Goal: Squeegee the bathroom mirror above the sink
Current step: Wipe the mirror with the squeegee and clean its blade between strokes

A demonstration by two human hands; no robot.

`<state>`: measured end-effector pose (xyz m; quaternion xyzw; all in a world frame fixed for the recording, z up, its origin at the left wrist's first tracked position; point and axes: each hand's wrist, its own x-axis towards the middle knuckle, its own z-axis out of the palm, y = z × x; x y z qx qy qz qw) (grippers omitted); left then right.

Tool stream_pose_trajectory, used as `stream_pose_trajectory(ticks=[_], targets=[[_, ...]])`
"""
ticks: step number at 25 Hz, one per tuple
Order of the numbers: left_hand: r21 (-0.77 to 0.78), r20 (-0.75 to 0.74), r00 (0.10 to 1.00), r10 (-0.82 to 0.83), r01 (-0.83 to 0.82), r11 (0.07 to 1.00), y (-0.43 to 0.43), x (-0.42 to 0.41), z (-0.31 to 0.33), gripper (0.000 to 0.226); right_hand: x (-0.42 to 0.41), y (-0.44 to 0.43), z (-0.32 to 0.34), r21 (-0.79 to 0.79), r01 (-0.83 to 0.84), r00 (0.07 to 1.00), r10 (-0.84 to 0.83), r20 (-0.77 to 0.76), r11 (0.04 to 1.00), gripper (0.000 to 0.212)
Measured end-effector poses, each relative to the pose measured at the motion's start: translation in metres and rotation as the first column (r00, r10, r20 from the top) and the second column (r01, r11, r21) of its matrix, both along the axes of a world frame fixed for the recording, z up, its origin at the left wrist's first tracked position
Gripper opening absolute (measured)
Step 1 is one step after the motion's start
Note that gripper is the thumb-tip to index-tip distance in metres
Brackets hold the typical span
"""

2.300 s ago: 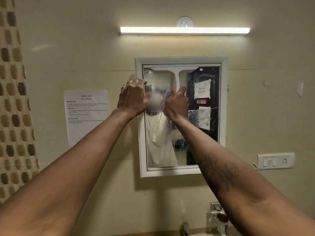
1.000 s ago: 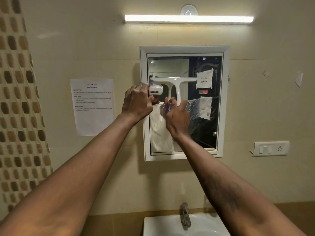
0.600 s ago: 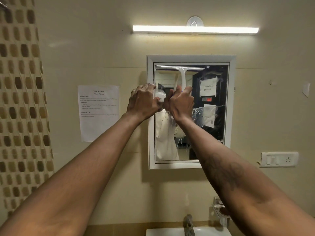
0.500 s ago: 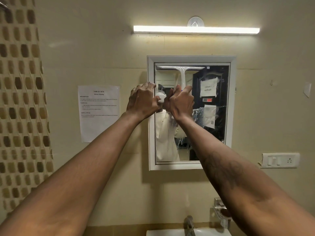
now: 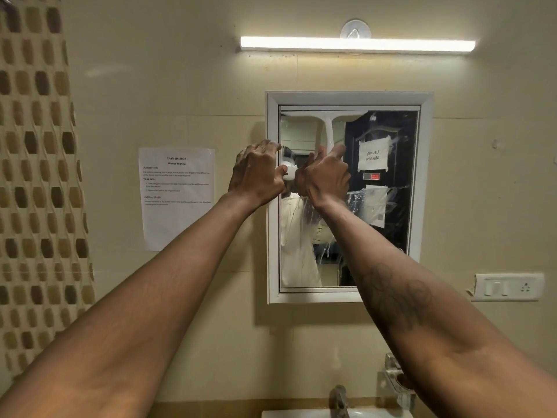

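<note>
- Tool position: the squeegee [image 5: 327,116] is at the top of the mirror [image 5: 401,236]. Its blade lies level just under the upper rail of the mirror frame [image 5: 425,176] and covers the left and centre of the glass. It stops short of the right side.
- Right hand [image 5: 327,176]: clamped round the lower end of the squeegee handle [image 5: 329,135], with the knuckles toward me.
- Left hand [image 5: 257,173]: fingers curled on the left edge of the mirror frame, thumb toward the glass. I judge this to be a bracing grip. The contact behind the fingers is hidden.
- Progress (judgement): the blade is set for the start of a downward pull. Pale streaks and droplets [image 5: 366,203] are visible on the right of the glass below a faint horizontal line. Runs [image 5: 324,251] are visible in the lower centre. The upper right shows light smears.
- Remaining (judgement): most of the glass is not yet cleared, namely the right column and the whole lower half.
- Materials: the squeegee is white moulded plastic, T-shaped, with a slim tapered handle. I cannot see its rubber edge. The glass is flat, wet and reflective. The frame is a white, smooth, stepped profile.
- Surroundings: glossy cream wall tiles and a white sink [image 5: 301,414] with a metal tap [image 5: 339,399] below.
</note>
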<state>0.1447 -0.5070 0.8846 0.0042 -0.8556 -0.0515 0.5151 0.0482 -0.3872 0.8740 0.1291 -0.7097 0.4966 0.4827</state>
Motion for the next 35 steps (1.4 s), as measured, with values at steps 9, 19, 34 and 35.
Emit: stream_pose_trajectory(ticks=[9, 19, 34, 35], targets=[[-0.003, 0.013, 1.0, -0.018, 0.018, 1.0, 0.004, 0.004, -0.018, 0.047, 0.007, 0.013, -0.067, 0.093, -0.124, 0.989, 0.116, 0.087, 0.988, 0.029], [-0.026, -0.002, 1.0, -0.016, 0.016, 1.0, 0.01, 0.014, -0.014, 0.045, 0.022, 0.02, -0.071, 0.028, -0.141, 0.988, 0.139, 0.063, 0.99, 0.026], [-0.012, -0.02, 0.999, -0.031, 0.031, 0.999, 0.017, -0.007, 0.013, 0.047, -0.006, 0.026, 0.011, -0.036, -0.026, 0.998, 0.024, -0.053, 0.999, 0.033], [-0.017, -0.019, 0.999, -0.034, 0.034, 0.999, 0.017, -0.009, 0.013, 0.046, -0.006, 0.024, 0.01, -0.035, -0.026, 0.998, 0.024, -0.049, 0.999, 0.033]])
